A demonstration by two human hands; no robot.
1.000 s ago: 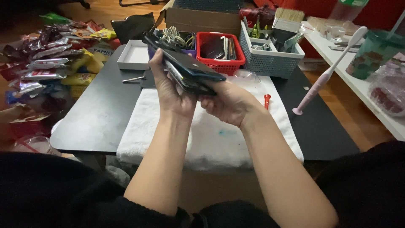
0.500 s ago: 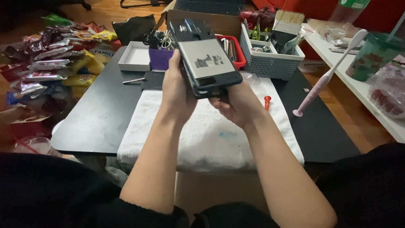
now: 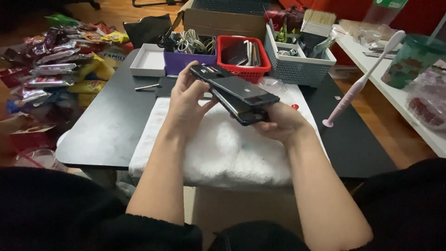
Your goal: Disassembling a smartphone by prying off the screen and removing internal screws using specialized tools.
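The right hand (image 3: 278, 122) has its grip closed around the lower end of a dark phone (image 3: 239, 95), with the fingers underneath and the thumb side hidden behind the device. The left hand (image 3: 186, 100) holds the upper end, its fingers curled on the edge near the camera part. A thin dark panel seems to lie on top of the phone body, a little shifted from it, so the two layers do not match exactly; I cannot tell if it is a back cover or a second device. The whole thing is in the air, tilted, above the white towel (image 3: 223, 148) that covers the middle of the black table (image 3: 107, 130).

In my judgement the main risk is that the loose upper layer slides off, because it is held mostly by the edges and the phone is inclined toward 4 o'clock. If it slips there, it may miss the towel and land on bare table near the small red object (image 3: 294, 106).

At 12 o'clock from the hands stand a red basket (image 3: 246, 69) with more flat devices, a purple box (image 3: 186, 60) with cables and, toward 1 o'clock, a grey basket (image 3: 297, 67). A quick movement forward could knock them. At 3 o'clock a pink toothbrush-like tool (image 3: 357, 83) stands on its suction base; the right elbow could tip it. At 9 o'clock lie many snack packets (image 3: 55, 69), well apart from the hands.
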